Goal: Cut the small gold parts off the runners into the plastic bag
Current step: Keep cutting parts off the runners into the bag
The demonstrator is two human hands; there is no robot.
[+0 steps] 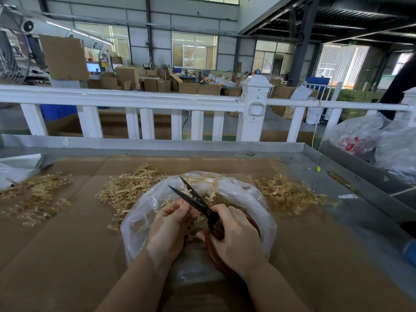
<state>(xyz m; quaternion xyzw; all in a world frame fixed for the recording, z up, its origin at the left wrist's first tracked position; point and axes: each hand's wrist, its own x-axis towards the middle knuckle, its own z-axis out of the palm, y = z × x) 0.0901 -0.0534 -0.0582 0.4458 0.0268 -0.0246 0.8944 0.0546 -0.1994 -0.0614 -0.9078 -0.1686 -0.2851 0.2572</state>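
- Gold runner pieces are seen in the head view pinched in the left hand, whose grip is curled round them directly over the open plastic bag; if that grip slackens while a cut is made, the piece could twist and the cut could land on the wrong spot.
- Black-bladed scissors are held in the right hand, its grip clenched round the red handles, with the blades parted and pointing away from the person. The blades pass just beside the left fingertips, so a finger could be nipped if the blades are closed before the fingers are drawn back along the runner.
- Cut parts are judged likely to spring off when snipped; because the blade tips reach toward the far rim of the bag, some could be thrown past it onto the cardboard-covered table and be lost among the uncut stock.
- Loose runners are heaped on the table left of the bag and right of it, both touching or overlapping its rim; scrap stems could be mixed with finished parts if either heap is nudged into the opening.
- The thin film of the bag is draped over the left wrist; it could be caught or slit by the blades, and parts would then leak out.
- A farther heap at the left lies well apart and poses little risk.
- Only one view is given; how full the bag is cannot be told.
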